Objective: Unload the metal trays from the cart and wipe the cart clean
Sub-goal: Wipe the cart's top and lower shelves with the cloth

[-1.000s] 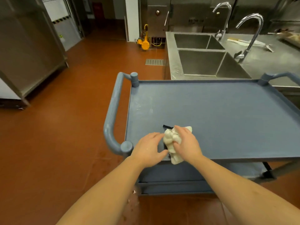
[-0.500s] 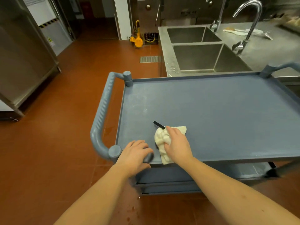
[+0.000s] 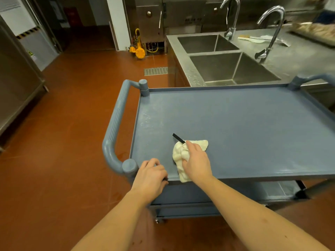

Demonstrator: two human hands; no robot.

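Head view:
Cart (image 3: 244, 127): grey-blue plastic, top shelf bare of metal trays, so the unloading is judged done and the wiping under way.
Cloth (image 3: 181, 156): white rag, crumpled, lying near the front-left corner of the top shelf, one end draped over the front edge.
Right hand (image 3: 196, 163): pressed flat on the cloth, fingers spread over it rather than clenched round it.
Left hand (image 3: 151, 175): curled over the front rim beside the handle post (image 3: 129, 166), gripping the cart to steady it.
Black strip (image 3: 178, 138): small dark object seen just beyond the cloth; its nature cannot be told.
Handling: cloth is judged soft, light and limp, best bunched under the palm; cart is stiff and likely to roll unless held.
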